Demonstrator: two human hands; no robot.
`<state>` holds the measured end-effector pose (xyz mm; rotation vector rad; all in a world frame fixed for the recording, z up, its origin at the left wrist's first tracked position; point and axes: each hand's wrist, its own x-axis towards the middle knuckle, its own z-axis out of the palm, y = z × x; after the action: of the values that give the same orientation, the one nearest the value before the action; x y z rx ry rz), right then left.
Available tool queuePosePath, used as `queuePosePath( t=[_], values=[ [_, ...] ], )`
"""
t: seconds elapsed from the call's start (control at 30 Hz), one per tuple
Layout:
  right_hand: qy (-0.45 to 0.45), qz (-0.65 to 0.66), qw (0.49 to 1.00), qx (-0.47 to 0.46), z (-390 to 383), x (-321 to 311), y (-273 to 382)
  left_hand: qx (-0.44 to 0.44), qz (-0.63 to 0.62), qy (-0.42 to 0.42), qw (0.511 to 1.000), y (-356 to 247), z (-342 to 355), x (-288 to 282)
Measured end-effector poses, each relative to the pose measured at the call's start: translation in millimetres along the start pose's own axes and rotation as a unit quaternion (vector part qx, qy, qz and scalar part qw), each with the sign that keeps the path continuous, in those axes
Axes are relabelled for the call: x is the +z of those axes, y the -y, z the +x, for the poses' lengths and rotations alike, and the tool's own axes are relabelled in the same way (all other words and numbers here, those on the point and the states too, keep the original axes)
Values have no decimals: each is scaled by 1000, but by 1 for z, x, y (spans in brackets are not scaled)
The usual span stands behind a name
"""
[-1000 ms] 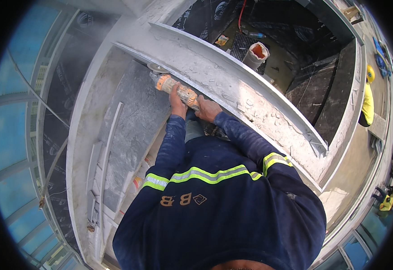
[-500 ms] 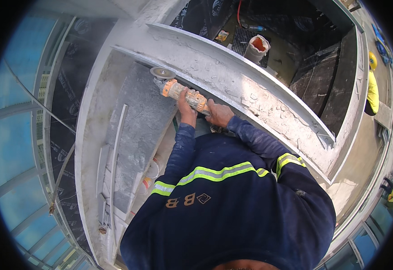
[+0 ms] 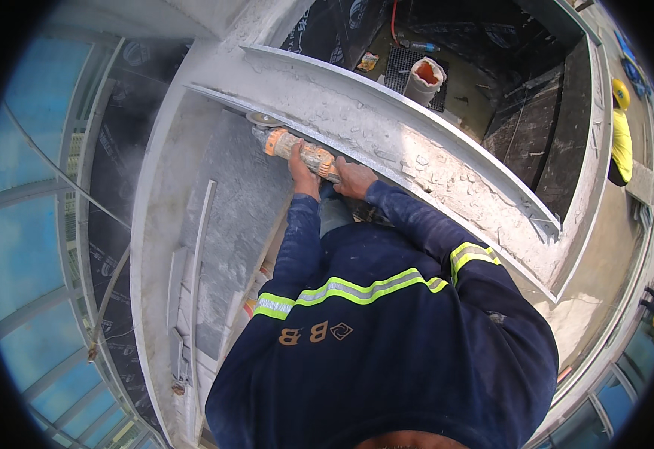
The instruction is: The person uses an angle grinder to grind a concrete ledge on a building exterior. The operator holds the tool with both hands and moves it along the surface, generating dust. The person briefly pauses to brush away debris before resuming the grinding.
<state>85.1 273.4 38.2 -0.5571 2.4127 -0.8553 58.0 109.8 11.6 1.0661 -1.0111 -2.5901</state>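
An orange, dust-covered angle grinder (image 3: 280,144) lies across both my hands, its round disc (image 3: 265,119) at the edge of a long metal strip (image 3: 312,135). Whether the disc touches the strip I cannot tell. My left hand (image 3: 303,176) is wrapped round the middle of the grinder's body. Closer to me, my right hand (image 3: 354,179) grips its rear end. Below the tool, a grey slab (image 3: 241,194) slopes away to the left. Along the other side of the strip runs a rough, pale concrete ledge (image 3: 432,161).
Beyond the ledge, a dark pit (image 3: 521,142) holds an upright pipe (image 3: 426,81) over a black grate. Thin metal strips (image 3: 199,247) lie on the left part of the slab. A person in a yellow vest and helmet (image 3: 621,142) is at far right. Haze hangs at upper left.
My hands have shifted the grinder slightly left and toward the strip. Its disc now shows narrower, closer against the strip's edge. Both hands keep their grip.
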Motion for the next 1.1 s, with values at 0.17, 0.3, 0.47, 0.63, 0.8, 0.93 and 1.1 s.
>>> queuePosePath(
  t=[0.17, 0.3, 0.47, 0.63, 0.8, 0.93, 1.1],
  values=[
    [-1, 6, 1000, 2, -4, -1, 0, -4, 1, -5, 1000, -2, -9, 6],
    [8, 5, 1000, 13, -21, -4, 1, -17, -20, -10, 1000, 4, -21, 1],
    [-5, 1, 1000, -1, -42, -9, 3, -11, -19, -5, 1000, 12, -36, -3],
    [-14, 3, 1000, -3, -45, -8, 2, -7, -14, 7, 1000, 14, -39, -3],
    [-24, 8, 1000, -18, -34, -1, -5, -3, -16, 2, 1000, 14, -28, -3],
    [-7, 0, 1000, -5, -18, 1, -6, -9, -20, 4, 1000, 9, -18, -1],
    [-15, 9, 1000, -5, -5, 5, -6, 1, -7, 11, 1000, 2, -11, 3]
  ],
)
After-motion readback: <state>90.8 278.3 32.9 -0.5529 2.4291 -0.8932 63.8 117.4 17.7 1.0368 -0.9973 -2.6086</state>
